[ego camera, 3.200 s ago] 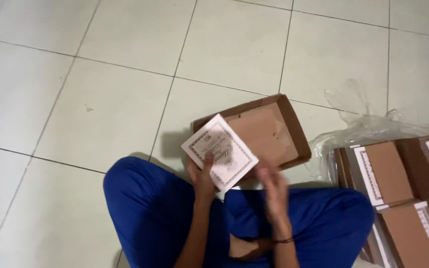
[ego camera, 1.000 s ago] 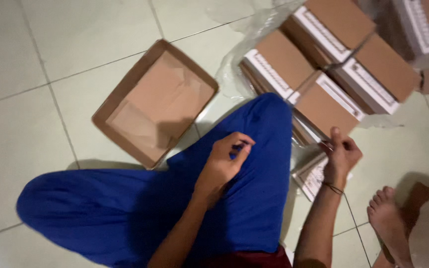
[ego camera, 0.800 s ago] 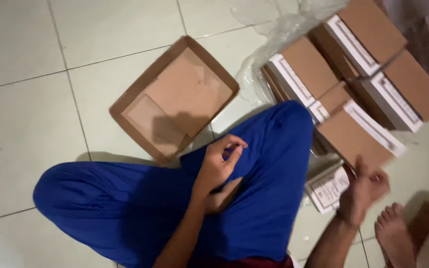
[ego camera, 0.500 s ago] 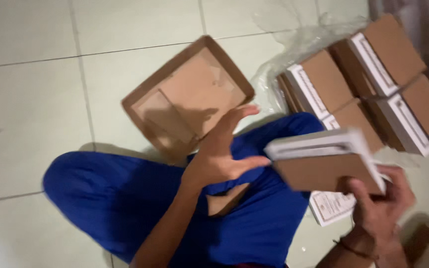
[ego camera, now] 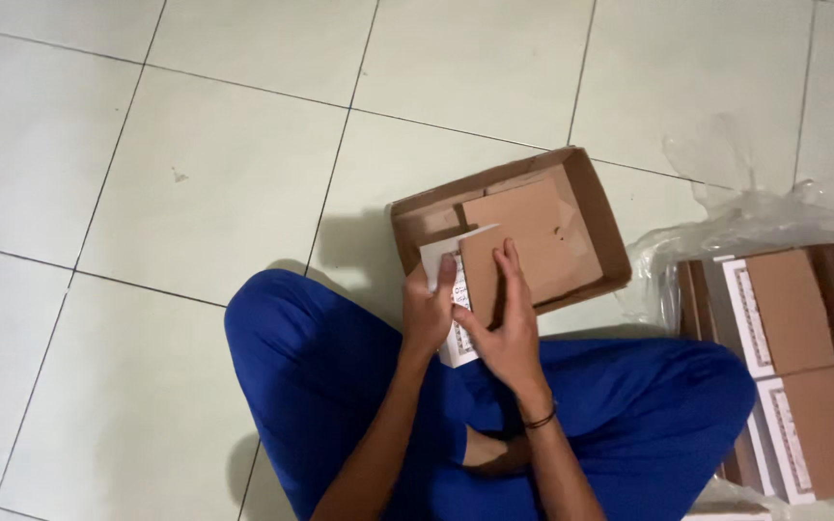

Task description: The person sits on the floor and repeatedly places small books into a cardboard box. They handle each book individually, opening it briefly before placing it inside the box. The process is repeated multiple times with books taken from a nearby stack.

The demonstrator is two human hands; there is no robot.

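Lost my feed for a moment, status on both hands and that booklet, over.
Left hand and right hand both gripping the brown-and-white booklet. Held above the open cardboard tray on the tiled floor. Nothing between them.

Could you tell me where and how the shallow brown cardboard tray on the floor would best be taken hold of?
Probably by the raised side wall of the cardboard tray, pinched over its rim from the right, open-floor side. The walls stand up and are thin enough to pinch; the near edge is crowded by the left hand, right hand and the folded card they hold.
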